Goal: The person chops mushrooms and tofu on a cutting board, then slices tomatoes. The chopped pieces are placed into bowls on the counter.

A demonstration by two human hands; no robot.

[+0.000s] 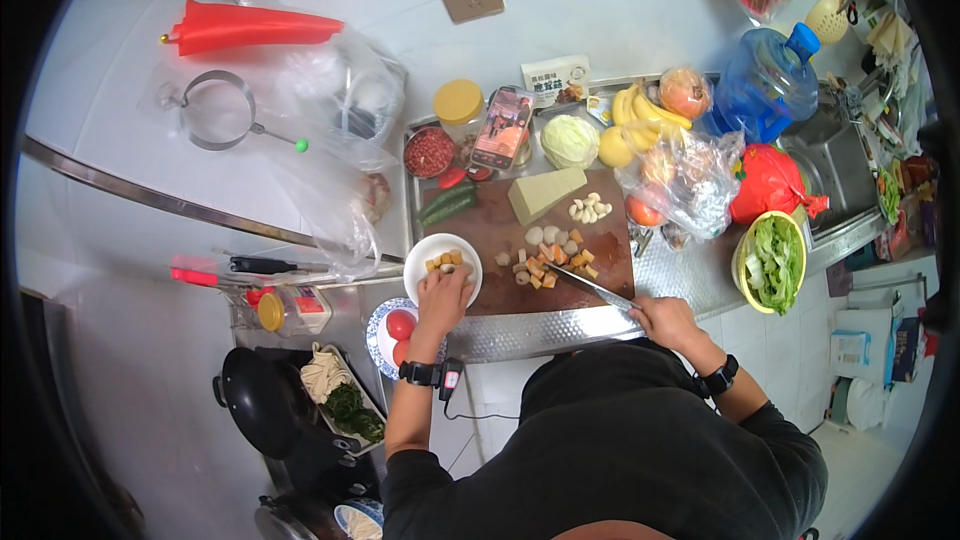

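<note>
My left hand (444, 290) is inside a white bowl (418, 262), fingers curled down beside small orange-yellow chopped pieces (442, 260); what they hold is hidden. My right hand (655, 318) grips a knife (595, 290), its blade lying among chopped mushroom and orange pieces (550, 256) on a brown cutting board (490, 295). Behind those pieces are peeled garlic cloves (590, 208), a pale greenish block (548, 190) and cucumbers (448, 208). A cabbage (570, 145) sits beyond the board. A patterned plate of tomatoes (400, 323) stands below the bowl.
A phone (500, 128), a bowl of red beans (428, 152), bananas (645, 110), bagged produce (680, 190) and a water jug (760, 90) line the back. A yellow basket of greens (770, 275) and sink (840, 190) are right. A black wok (255, 390) and tray of greens (355, 415) are lower left.
</note>
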